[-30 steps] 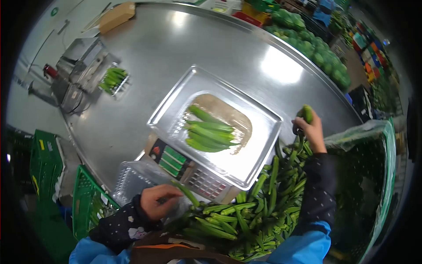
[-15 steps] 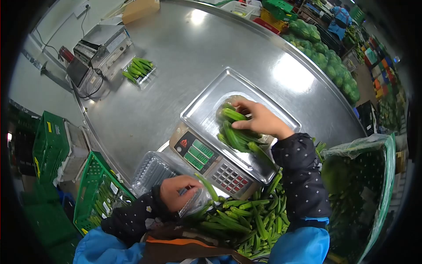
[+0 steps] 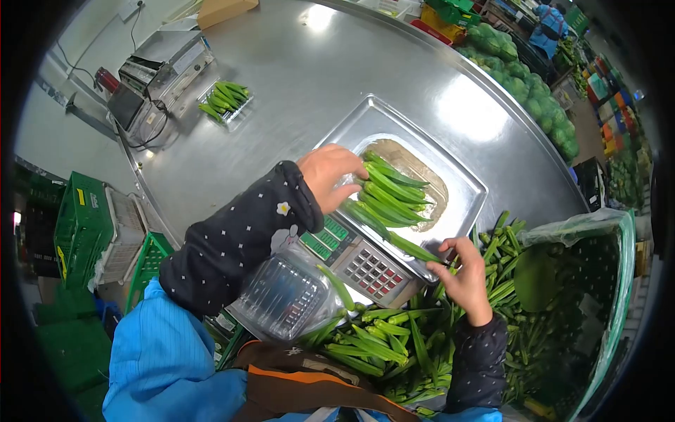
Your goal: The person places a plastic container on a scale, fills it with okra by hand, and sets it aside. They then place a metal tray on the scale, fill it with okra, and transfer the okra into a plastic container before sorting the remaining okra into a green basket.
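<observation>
My left hand reaches over the scale and curls its fingers on the stem ends of the okra pods lying in the steel scale tray. At the tray's near corner my right hand pinches the tip of a long okra pod that hangs over the rim. The scale's display and keypad sit just under my left forearm. A heap of loose okra lies below both hands.
A stack of clear plastic clamshell boxes stands beside the scale. A packed okra tray lies by a labelling machine at the far left. Green crates stand left, a lined bin right, cabbages behind.
My right hand has left the tray and dropped to its near corner. My left hand has come up from the clamshell boxes onto the okra in the tray.
</observation>
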The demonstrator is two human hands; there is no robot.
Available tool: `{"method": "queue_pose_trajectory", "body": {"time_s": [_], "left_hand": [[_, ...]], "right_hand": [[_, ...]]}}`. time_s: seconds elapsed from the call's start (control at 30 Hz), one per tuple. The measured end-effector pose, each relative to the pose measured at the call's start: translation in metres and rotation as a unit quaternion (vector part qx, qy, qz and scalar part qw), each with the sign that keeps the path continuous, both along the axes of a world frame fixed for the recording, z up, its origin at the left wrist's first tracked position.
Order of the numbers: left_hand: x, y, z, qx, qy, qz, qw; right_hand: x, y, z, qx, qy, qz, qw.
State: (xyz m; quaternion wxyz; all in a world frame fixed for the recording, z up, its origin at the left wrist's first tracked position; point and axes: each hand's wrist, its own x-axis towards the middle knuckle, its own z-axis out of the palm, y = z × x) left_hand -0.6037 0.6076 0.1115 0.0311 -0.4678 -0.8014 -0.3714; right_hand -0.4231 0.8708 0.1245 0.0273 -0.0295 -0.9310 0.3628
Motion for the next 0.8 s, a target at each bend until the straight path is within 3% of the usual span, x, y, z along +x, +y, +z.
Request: {"method": "queue_pose_trajectory", "body": {"time_s": [0.13, 0.2, 0.27, 0.33, 0.4, 0.47, 0.5, 0.57, 0.6, 0.67, 0.77, 0.8], "left_hand": [[-0.001, 0.002, 0.001, -0.099, -0.014, -0.004, 0.995], [0.002, 0.004, 0.005, -0.239, -0.005, -0.011, 0.971], [0.002, 0.005, -0.003, -0.257, 0.006, -0.01, 0.966], [0.001, 0.006, -0.011, -0.33, -0.008, -0.022, 0.944], [0.001, -0.001, -0.018, -0.3, -0.014, -0.014, 0.954], [0.004, -0.014, -0.016, -0.131, -0.045, -0.032, 0.99], [0.017, -0.02, 0.003, -0.122, -0.155, 0.016, 0.98], [0.041, -0.041, 0.003, -0.042, -0.277, 0.05, 0.959], [0.057, -0.047, 0.009, -0.017, -0.345, 0.073, 0.935], [0.086, -0.053, 0.01, 0.013, -0.324, 0.07, 0.943], [0.127, -0.051, 0.008, 0.036, -0.302, 0.057, 0.951], [0.136, -0.047, 0.006, 0.038, -0.305, 0.054, 0.95]], "right_hand": [[0.008, -0.013, -0.006, 0.064, 0.04, 0.01, 0.997], [0.009, -0.012, -0.01, 0.081, 0.048, 0.003, 0.996], [0.01, -0.004, -0.017, 0.118, 0.061, 0.017, 0.991], [0.013, 0.005, -0.019, 0.089, 0.081, -0.008, 0.993], [0.016, 0.009, -0.015, -0.111, 0.034, -0.109, 0.987], [0.013, 0.006, -0.016, -0.14, 0.055, -0.137, 0.979], [0.011, 0.003, -0.02, -0.173, 0.075, -0.168, 0.968], [-0.003, -0.018, -0.021, -0.061, 0.105, -0.124, 0.985], [-0.014, -0.032, -0.024, -0.063, 0.127, -0.101, 0.985], [-0.033, -0.054, -0.036, 0.051, 0.163, -0.067, 0.983], [-0.031, -0.055, -0.036, 0.084, 0.155, -0.062, 0.982], [-0.021, -0.051, -0.033, 0.042, 0.165, -0.086, 0.982]]}}
